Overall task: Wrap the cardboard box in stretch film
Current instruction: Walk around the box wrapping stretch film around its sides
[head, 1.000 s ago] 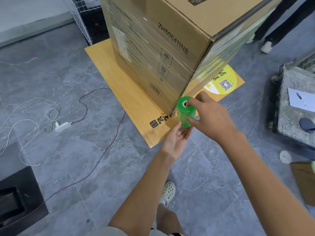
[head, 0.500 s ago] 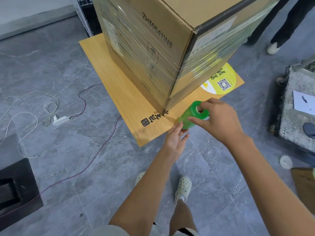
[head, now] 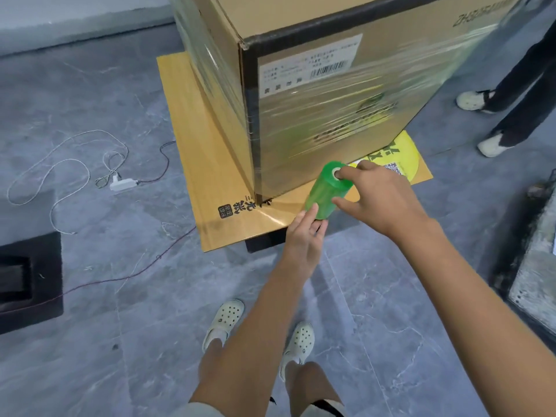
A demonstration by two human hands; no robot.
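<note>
The right hand [head: 379,200] grips the green roll of stretch film [head: 326,191], with one fingertip pushed into the white core at its upper end and the thumb pressed against its side. The left hand [head: 304,236] meets the lower end with straight fingers, palm turned towards the roll. That end is hidden behind those fingers, so whether any of them enters the core cannot be told. The roll stands steeply tilted, its long axis running from the lower end near the person up and away to the right, its open core facing the cardboard box [head: 331,100]. It hangs low, just in front of the box's near face and beside its bottom corner, and a glossy strip of film [head: 279,212] stretches from it to that corner. Both forearms reach forward and down, the right from the lower right, the left rising between the person's knees. The box's top and right side are cut off by the frame, and its barcode label and printing blur under shiny film layers. It rests on a flat cardboard sheet [head: 204,164] on the grey tiled floor [head: 120,341]. A white cable [head: 117,183] lies to the left, and someone's dark-trousered legs [head: 511,85] stand at the right.
</note>
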